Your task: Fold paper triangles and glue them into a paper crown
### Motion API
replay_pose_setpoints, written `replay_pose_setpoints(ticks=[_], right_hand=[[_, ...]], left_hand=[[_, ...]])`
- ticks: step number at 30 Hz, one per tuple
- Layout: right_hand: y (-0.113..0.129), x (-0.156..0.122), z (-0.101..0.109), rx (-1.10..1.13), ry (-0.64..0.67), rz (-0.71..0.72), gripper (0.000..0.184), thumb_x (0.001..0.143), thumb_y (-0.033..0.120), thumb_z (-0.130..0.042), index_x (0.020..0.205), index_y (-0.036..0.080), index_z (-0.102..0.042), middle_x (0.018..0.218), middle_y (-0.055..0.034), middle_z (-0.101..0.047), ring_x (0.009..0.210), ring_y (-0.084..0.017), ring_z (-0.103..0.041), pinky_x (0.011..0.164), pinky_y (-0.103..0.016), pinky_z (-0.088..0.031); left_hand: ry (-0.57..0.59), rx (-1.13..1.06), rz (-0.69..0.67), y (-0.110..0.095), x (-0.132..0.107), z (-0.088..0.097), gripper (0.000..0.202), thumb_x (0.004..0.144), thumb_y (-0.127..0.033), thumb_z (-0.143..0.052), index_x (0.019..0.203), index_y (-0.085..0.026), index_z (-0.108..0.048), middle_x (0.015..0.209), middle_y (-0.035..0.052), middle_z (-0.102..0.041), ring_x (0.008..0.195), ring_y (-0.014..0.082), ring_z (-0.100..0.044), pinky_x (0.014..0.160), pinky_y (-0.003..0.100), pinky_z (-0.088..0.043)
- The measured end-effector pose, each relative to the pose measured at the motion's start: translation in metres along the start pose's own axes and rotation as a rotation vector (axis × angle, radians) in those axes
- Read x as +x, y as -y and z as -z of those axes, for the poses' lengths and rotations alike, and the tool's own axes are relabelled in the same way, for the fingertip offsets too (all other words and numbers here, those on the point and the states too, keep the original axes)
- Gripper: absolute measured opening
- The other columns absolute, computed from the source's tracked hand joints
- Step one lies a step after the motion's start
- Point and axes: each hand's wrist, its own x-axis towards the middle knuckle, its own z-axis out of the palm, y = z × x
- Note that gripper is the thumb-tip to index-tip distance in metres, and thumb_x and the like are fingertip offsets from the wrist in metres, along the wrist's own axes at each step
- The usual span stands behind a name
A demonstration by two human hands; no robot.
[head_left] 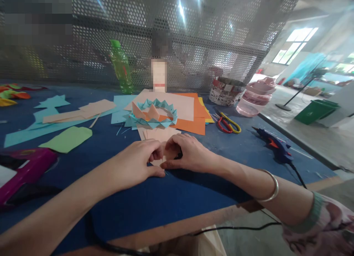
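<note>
My left hand (pixel 141 162) and my right hand (pixel 190 152) meet near the middle of the table, their fingers curled and closed around a piece of peach paper (pixel 170 155). Much of that piece is hidden by the fingers, so its shape is unclear. Just beyond, more peach paper (pixel 148 134) lies flat. Behind it sits a ring of folded blue paper points (pixel 167 121), a paper crown with peach points (pixel 153 113) on its left part.
Orange sheets (pixel 190 126), scissors (pixel 228 123), a glue gun (pixel 276 147) with its cord and a pink bottle (pixel 256 97) lie or stand right. Left are blue strips (pixel 24 136), a green piece (pixel 68 139) and a purple object (pixel 33 167). A green bottle (pixel 121 68) stands behind.
</note>
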Motion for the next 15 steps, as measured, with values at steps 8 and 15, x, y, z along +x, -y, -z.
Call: replay_pose_setpoints(ticks=[8, 15], right_hand=[[0.002, 0.000, 0.001, 0.015, 0.001, -0.015, 0.047, 0.069, 0.056, -0.076, 0.092, 0.018, -0.061, 0.091, -0.0028, -0.065, 0.083, -0.017, -0.055, 0.072, -0.029, -0.038], [0.005, 0.000, 0.002, 0.028, 0.007, -0.035, 0.051, 0.066, 0.059, -0.077, 0.093, 0.018, -0.062, 0.094, -0.0038, -0.065, 0.086, -0.018, -0.056, 0.073, -0.029, -0.040]], left_hand=[[0.056, -0.195, 0.040, 0.004, 0.001, 0.009, 0.021, 0.074, -0.035, -0.061, 0.090, -0.021, -0.059, 0.076, -0.0008, -0.067, 0.071, 0.0181, -0.061, 0.066, 0.029, -0.046], [-0.137, -0.073, 0.095, -0.002, 0.005, -0.005, 0.014, 0.077, -0.035, -0.059, 0.076, -0.022, -0.062, 0.068, -0.0017, -0.065, 0.064, 0.0169, -0.059, 0.059, 0.028, -0.041]])
